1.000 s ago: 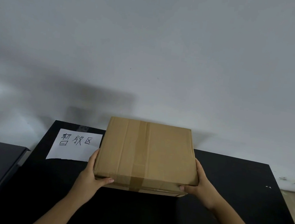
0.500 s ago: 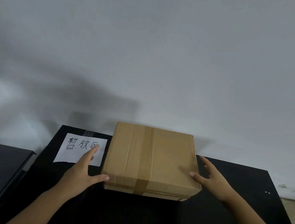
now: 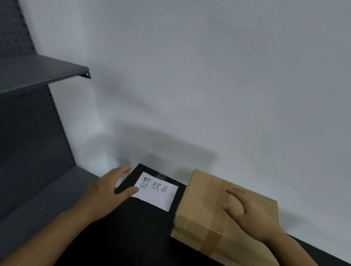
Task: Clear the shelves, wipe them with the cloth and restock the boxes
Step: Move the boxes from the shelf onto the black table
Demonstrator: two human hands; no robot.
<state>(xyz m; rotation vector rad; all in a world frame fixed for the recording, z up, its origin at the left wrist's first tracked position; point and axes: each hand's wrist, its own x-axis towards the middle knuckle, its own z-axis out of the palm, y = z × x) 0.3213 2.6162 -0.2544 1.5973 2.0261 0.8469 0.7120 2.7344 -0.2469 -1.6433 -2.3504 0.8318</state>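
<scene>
Presently, both my hands are unloaded. The fingers (image 3: 234,192) of my right hand (image 3: 248,215) are spread apart over the top of the cardboard box (image 3: 201,201); I cannot tell whether they touch it or hover just above. My left hand (image 3: 106,190) is open too, fingers straight, over the left edge of the black worktop (image 3: 136,237), with the thumb at the corner of the paper label (image 3: 157,191).

The box lies flat on the worktop, just right of the label and skewed to the wall (image 3: 220,72).

Risks, in my judgement: a careless sweep of the left hand would drag the label out of place. A push from the right hand would slide the box over it, hiding the marked spot. Further boxes set down here have limited room.

To the left stands the dark shelf unit, with an upper shelf (image 3: 28,72), a lower shelf (image 3: 31,199) and a perforated back panel (image 3: 18,126). The upper shelf's projecting corner sits in the path of any lift. The cloth is not in view.
</scene>
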